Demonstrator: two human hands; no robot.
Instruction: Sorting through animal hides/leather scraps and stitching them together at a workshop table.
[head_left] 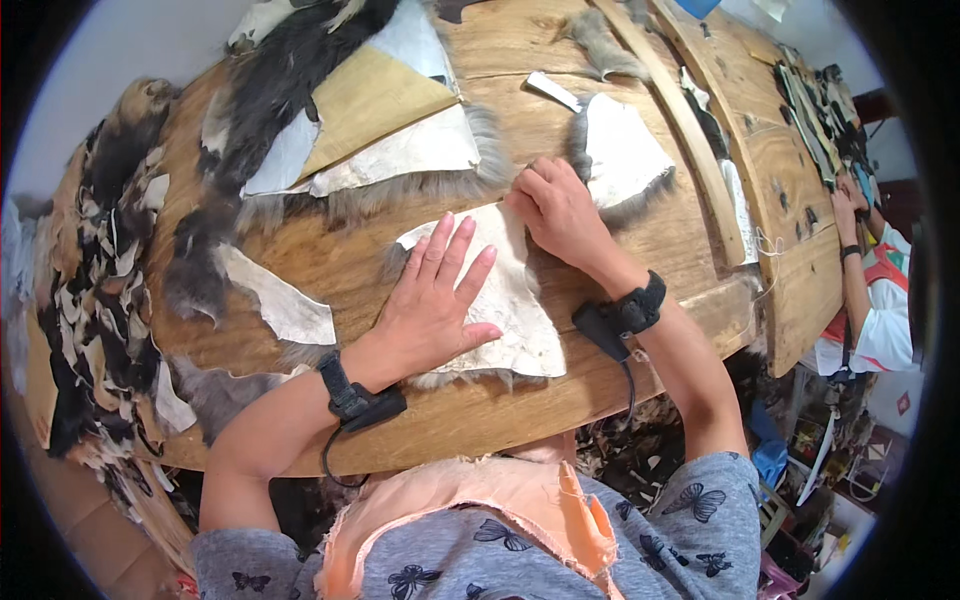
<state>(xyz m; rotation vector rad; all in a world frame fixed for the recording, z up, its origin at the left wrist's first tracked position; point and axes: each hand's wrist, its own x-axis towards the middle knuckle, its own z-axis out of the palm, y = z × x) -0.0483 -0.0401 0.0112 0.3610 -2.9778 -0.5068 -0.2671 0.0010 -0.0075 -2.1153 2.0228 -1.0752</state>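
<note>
A piece of fur pelt (515, 320) lies on the wooden table in front of me, pale hide side up, with grey fur showing along its edges. My left hand (425, 300) rests flat on it with the fingers spread. At the far right corner of this piece, my right hand (552, 208) is closed, the fingertips pressed together. Whatever sits between those fingers is hidden. Just beyond the right hand is another pelt piece (625, 150), white side up with a dark fur rim.
Paper-like patterns (375, 105) lie over larger pelts at the far left. Dark fur scraps (110, 330) pile along the left side. Long wooden strips (690, 130) run down the right of the table (480, 425). Another person's hands (850, 195) are at the far right.
</note>
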